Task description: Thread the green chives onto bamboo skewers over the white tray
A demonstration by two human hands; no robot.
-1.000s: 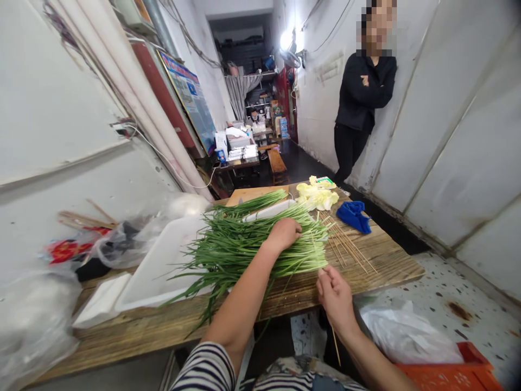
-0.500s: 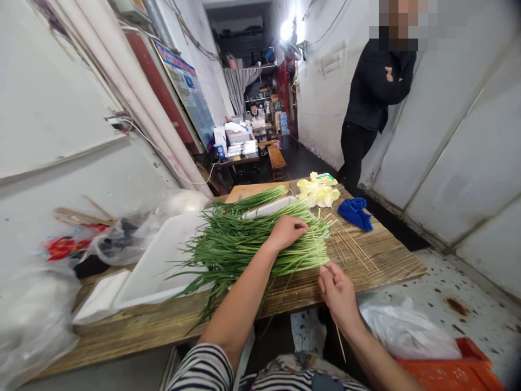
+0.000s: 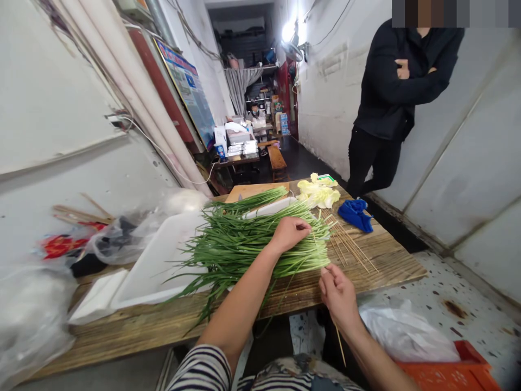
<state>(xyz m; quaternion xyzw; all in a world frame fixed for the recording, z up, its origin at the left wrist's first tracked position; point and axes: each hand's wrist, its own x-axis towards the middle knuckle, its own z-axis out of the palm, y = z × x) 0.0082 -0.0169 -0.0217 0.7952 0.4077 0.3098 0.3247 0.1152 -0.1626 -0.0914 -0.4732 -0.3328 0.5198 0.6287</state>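
Note:
A thick pile of green chives (image 3: 244,244) lies across the wooden table (image 3: 378,258), cut ends toward the right. My left hand (image 3: 290,233) rests on top of the pile near the cut ends, fingers curled into the stalks. Just in front of the chive ends, my right hand (image 3: 338,296) pinches a thin bamboo skewer (image 3: 340,341) that points down past my wrist. Several loose skewers (image 3: 350,245) lie on the table right of the chives.
A white tray (image 3: 158,260) sits under the chive tips. Yellow-green leaves (image 3: 317,194) and a blue cloth (image 3: 356,214) lie at the far end. Plastic bags (image 3: 118,239) crowd the left. A person in black (image 3: 391,103) leans on the right wall. A red crate (image 3: 456,372) stands at the lower right.
My left hand has slid slightly right along the chives. The view has shifted, and the person in black appears closer. My right hand keeps the skewer in much the same place.

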